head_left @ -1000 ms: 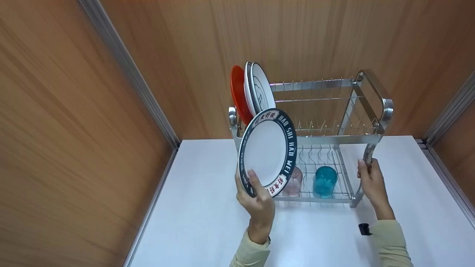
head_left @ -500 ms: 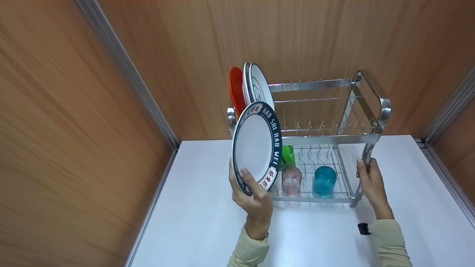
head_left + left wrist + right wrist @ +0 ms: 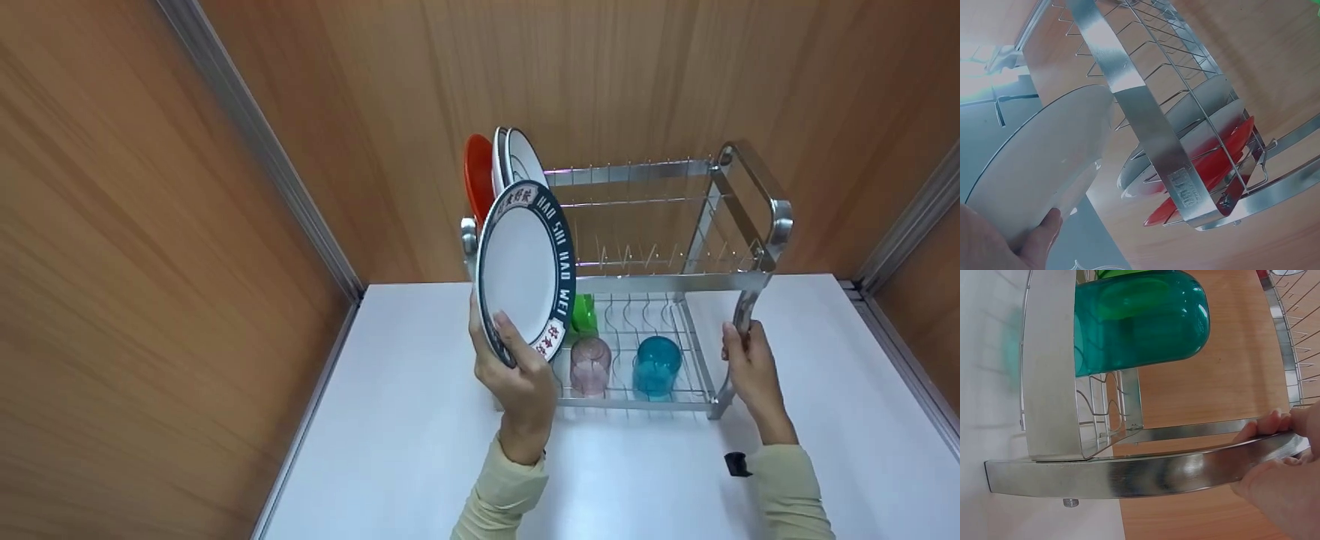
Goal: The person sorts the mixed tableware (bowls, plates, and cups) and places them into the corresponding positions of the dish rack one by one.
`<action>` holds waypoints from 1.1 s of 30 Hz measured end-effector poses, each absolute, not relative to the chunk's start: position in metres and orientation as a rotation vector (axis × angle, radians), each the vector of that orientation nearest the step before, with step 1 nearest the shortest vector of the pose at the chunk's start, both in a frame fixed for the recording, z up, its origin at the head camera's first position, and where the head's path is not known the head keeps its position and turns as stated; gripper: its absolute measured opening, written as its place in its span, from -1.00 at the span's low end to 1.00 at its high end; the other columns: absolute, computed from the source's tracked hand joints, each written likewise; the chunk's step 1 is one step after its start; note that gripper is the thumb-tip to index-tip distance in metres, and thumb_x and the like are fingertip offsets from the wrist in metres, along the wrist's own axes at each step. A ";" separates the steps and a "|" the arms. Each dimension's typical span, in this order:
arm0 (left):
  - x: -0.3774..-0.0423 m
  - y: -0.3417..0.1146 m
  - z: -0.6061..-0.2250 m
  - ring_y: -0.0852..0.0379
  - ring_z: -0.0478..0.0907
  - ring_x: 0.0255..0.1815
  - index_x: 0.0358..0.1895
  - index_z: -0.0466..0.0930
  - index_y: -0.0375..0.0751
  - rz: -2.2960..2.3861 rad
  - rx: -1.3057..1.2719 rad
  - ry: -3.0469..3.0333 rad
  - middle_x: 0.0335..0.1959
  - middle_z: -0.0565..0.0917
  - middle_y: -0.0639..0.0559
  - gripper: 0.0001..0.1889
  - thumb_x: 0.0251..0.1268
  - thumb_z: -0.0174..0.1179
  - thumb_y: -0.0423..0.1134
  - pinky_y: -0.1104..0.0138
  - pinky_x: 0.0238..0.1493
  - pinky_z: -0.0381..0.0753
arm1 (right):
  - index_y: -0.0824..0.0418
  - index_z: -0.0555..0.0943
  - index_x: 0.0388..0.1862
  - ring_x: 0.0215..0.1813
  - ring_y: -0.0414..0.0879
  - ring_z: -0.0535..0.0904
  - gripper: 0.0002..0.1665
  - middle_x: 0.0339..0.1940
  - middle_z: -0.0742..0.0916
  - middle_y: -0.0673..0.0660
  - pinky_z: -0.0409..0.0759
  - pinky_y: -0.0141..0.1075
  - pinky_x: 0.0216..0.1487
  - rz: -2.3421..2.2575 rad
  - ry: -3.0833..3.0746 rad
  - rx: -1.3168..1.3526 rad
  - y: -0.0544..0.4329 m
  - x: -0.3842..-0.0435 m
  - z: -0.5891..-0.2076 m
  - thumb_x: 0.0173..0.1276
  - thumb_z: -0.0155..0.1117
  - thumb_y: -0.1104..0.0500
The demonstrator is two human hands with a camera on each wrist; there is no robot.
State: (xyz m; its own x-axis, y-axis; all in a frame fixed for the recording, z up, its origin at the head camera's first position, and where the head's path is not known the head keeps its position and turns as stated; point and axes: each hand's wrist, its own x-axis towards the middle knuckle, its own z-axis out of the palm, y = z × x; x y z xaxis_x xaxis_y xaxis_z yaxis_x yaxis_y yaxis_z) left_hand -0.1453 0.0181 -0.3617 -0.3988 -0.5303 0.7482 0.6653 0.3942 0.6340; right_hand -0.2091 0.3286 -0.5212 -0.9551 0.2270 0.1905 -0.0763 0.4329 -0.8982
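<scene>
A white plate [image 3: 521,270] with a dark lettered rim stands nearly upright in my left hand [image 3: 517,379], thumb on its face and fingers behind. It is held in front of the upper tier of a two-tier metal dish rack [image 3: 667,283]. In the left wrist view, the plate's pale underside [image 3: 1044,157] is apart from the rack's front bar. My right hand [image 3: 756,371] grips the rack's right side leg, its fingers curled round the metal strip [image 3: 1196,467]. At the upper tier's left end stand a red plate [image 3: 478,176] and white plates [image 3: 527,156], partly hidden by the held plate.
On the lower tier sit a pink glass [image 3: 590,366], a blue glass [image 3: 657,366] and a green cup [image 3: 583,315], partly covered by the plate. The rack stands on a white table [image 3: 405,420] between wooden walls [image 3: 637,82].
Over the last second my left hand has raised the plate and shifted it slightly left, closer to the upper tier. The green cup has come into sight. My right hand stays on the rack leg.
</scene>
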 end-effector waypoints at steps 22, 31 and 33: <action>-0.178 0.032 -0.340 -0.16 0.52 0.35 0.47 0.21 -0.28 -1.178 -0.282 -1.575 0.39 0.46 -0.29 -0.43 0.43 0.07 -0.54 0.03 0.13 0.60 | 0.26 0.33 0.02 -0.30 0.02 0.44 -0.53 -0.30 0.53 0.23 0.37 -0.30 -0.28 1.479 -2.386 -0.124 0.327 -0.209 -0.523 0.70 -0.20 -0.16; -0.187 0.032 -0.335 -0.18 0.48 0.38 0.53 0.09 -0.08 -1.050 -0.349 -1.542 0.38 0.43 -0.29 -0.25 0.36 0.12 -0.61 0.08 0.21 0.57 | 0.27 0.33 0.02 -0.31 -0.01 0.43 -0.58 -0.30 0.54 0.24 0.39 -0.32 -0.29 1.496 -2.368 -0.097 0.327 -0.208 -0.524 0.71 -0.16 -0.10; -0.190 0.032 -0.333 -0.18 0.48 0.39 0.54 0.10 -0.02 -1.008 -0.356 -1.534 0.36 0.44 -0.29 -0.20 0.33 0.14 -0.64 0.10 0.21 0.57 | 0.27 0.33 0.02 -0.32 -0.01 0.43 -0.58 -0.30 0.53 0.23 0.39 -0.32 -0.30 1.503 -2.362 -0.092 0.327 -0.208 -0.524 0.71 -0.16 -0.10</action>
